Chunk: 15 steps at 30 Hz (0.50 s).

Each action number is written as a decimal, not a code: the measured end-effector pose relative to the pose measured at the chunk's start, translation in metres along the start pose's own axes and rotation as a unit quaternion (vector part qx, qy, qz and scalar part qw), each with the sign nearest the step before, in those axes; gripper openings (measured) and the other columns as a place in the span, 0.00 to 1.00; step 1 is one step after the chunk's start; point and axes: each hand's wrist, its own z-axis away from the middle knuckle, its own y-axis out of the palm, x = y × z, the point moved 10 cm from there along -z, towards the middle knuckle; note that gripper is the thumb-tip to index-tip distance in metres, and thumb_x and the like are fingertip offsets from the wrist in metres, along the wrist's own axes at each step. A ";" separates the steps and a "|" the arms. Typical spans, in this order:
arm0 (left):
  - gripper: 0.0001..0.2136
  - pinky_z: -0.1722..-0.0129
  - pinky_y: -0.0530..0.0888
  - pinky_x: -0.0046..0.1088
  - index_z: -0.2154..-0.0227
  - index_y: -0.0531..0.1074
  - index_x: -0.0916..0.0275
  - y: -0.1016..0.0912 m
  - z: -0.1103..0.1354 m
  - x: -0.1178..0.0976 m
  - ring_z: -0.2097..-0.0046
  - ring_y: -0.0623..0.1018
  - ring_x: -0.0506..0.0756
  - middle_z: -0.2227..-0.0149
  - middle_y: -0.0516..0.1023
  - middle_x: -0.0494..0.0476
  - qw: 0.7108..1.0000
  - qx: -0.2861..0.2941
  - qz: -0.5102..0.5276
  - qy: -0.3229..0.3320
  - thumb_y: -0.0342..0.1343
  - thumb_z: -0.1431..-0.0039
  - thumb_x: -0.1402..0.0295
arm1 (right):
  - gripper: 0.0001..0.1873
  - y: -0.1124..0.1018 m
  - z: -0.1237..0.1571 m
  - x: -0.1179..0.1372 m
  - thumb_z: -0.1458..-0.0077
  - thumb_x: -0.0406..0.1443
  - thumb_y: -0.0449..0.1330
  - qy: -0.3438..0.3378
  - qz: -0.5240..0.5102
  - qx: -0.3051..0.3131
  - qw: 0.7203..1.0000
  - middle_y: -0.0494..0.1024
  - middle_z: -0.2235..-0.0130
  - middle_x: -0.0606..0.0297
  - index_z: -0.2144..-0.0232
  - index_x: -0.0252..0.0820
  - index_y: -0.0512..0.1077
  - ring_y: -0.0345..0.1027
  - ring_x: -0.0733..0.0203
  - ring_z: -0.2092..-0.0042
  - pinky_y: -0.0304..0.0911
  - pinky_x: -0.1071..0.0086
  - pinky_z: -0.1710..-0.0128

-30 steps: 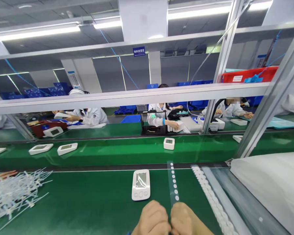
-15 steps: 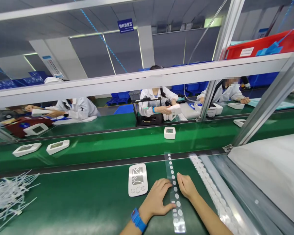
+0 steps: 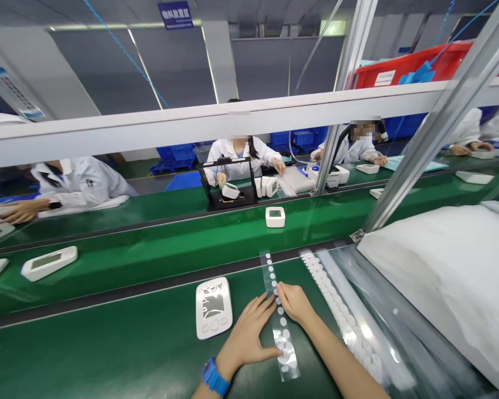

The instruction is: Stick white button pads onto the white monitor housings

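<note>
A clear strip of round white stickers (image 3: 283,321) lies lengthwise on the green work surface in front of me. My left hand (image 3: 249,332) rests along its left side, fingers stretched out and apart, with fingertips and thumb touching the strip. From the right, my right hand (image 3: 294,302) is closed in a pinch at the strip's edge, by one of the round stickers; the fingertips hide what exactly is between them. To the left of my left hand, a white blood pressure monitor (image 3: 214,307) lies screen up, apart from both hands.
More sticker strips (image 3: 332,302) and clear plastic sheets lie to the right, beside a large white bag (image 3: 444,277). A green conveyor belt (image 3: 158,238) beyond carries several white monitors. Metal posts and a white crossbar (image 3: 191,119) stand ahead. Several co-workers in white coats sit opposite.
My right hand has moved left onto the strip from just right of it. My left hand still rests on the strip. The view has turned slightly right; the co-worker opposite has shifted a monitor.
</note>
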 end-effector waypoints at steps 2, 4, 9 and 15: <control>0.46 0.37 0.54 0.57 0.34 0.50 0.57 0.000 0.000 0.001 0.33 0.53 0.70 0.32 0.52 0.63 1.000 -0.003 0.001 -0.006 0.57 0.52 0.41 | 0.22 0.001 -0.001 0.000 0.32 0.38 0.38 0.007 0.011 0.012 1.000 0.71 0.77 0.65 0.75 0.42 0.63 0.67 0.64 0.75 0.51 0.71 0.73; 0.44 0.36 0.54 0.56 0.34 0.49 0.56 -0.001 0.000 0.001 0.33 0.53 0.69 0.32 0.52 0.61 1.000 -0.004 0.001 -0.010 0.57 0.50 0.43 | 0.22 0.002 -0.001 0.001 0.32 0.38 0.38 0.013 0.016 0.024 1.000 0.72 0.76 0.65 0.75 0.42 0.63 0.67 0.64 0.75 0.51 0.72 0.72; 0.39 0.37 0.56 0.54 0.35 0.53 0.54 -0.003 0.000 0.001 0.33 0.56 0.67 0.33 0.56 0.60 1.000 -0.020 0.007 -0.012 0.57 0.47 0.47 | 0.23 0.003 -0.001 -0.001 0.32 0.40 0.38 0.030 0.015 0.034 0.999 0.73 0.76 0.65 0.76 0.42 0.64 0.67 0.64 0.74 0.50 0.72 0.72; 0.27 0.40 0.66 0.47 0.41 0.63 0.54 -0.020 0.003 0.010 0.38 0.67 0.62 0.41 0.70 0.59 0.992 -0.104 0.051 -0.042 0.56 0.42 0.53 | 0.21 0.000 0.001 -0.002 0.33 0.40 0.39 0.035 -0.042 0.027 0.998 0.71 0.77 0.67 0.73 0.43 0.65 0.68 0.63 0.75 0.52 0.72 0.73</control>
